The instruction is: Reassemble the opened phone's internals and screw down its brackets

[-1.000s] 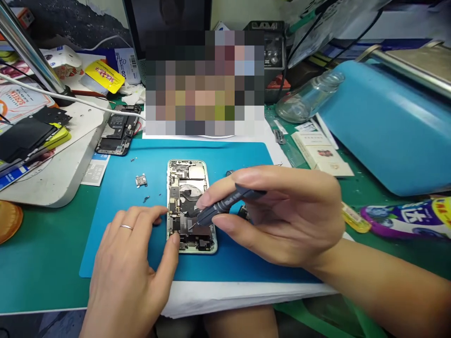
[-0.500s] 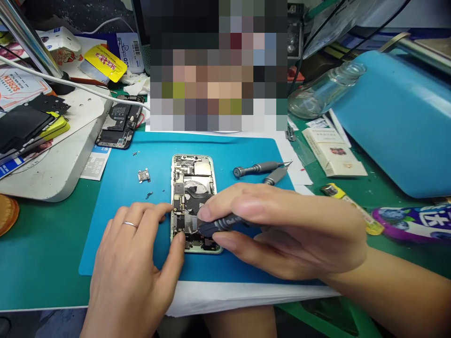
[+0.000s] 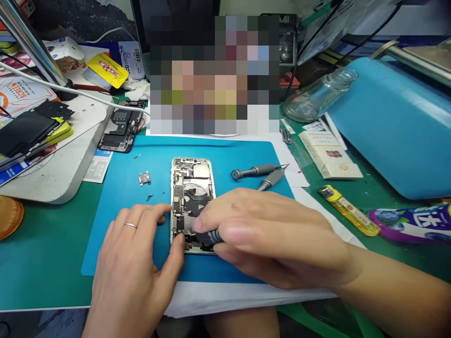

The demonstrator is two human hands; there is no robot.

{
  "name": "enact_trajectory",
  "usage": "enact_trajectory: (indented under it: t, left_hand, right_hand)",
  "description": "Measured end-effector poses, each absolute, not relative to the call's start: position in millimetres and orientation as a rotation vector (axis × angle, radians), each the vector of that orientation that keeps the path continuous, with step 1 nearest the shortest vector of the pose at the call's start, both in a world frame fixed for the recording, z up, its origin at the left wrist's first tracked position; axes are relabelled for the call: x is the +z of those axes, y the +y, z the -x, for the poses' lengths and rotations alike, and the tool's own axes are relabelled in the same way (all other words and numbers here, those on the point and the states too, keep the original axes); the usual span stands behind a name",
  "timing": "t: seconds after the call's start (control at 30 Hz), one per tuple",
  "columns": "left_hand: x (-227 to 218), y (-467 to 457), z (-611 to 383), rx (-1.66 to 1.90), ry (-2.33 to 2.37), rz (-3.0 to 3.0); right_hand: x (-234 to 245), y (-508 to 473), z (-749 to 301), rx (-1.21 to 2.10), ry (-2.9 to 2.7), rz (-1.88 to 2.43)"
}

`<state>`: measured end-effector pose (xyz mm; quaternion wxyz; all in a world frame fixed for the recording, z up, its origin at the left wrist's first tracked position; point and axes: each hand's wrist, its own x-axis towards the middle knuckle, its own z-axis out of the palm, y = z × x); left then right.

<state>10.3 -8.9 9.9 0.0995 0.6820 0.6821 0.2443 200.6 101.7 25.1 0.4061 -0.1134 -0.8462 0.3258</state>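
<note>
An opened phone (image 3: 193, 188) lies face up on the blue mat (image 3: 116, 253), its circuit boards and inner parts bare. My left hand (image 3: 136, 256), with a ring on one finger, rests at the phone's left side; the fingers are apart, and thumb and index finger touch its edge. Closed around a dark ribbed screwdriver (image 3: 210, 238), my right hand (image 3: 271, 239) hovers over the phone's lower half. The tool's tip and most of its shaft are hidden. Left of the phone sit a small metal bracket (image 3: 144, 178) and several tiny pieces.
Two grey screwdrivers (image 3: 259, 172) lie at the mat's upper right. Beyond them are a cigarette pack (image 3: 329, 152), a glass jar (image 3: 320, 94), a yellow lighter (image 3: 348, 211) and a purple packet (image 3: 412, 223). Another opened phone (image 3: 121, 126) lies at the back left by a white stand (image 3: 66, 180).
My right hand has rolled over the screwdriver, and its fingers are curled differently around the handle. My left hand stays at the phone's edge. The view has shifted slightly.
</note>
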Motion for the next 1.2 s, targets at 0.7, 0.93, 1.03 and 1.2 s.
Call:
enact_trajectory:
  t: [0.7,0.93,1.03,1.2]
  left_hand:
    - [11,-9,-10,0.714,2.012,-2.006]
    - [12,-9,-10,0.686,2.02,-1.991]
    - [12,-8,-11,0.693,2.014,-2.001]
    - [12,-9,-10,0.691,2.004,-2.005]
  right_hand:
    - [18,109,-197,0.664,-2.211,0.03]
    - [16,102,-199,0.786,-2.157,0.107]
    - [16,102,-199,0.78,-2.159,0.108]
    - [17,101,-198,0.752,-2.168,0.119]
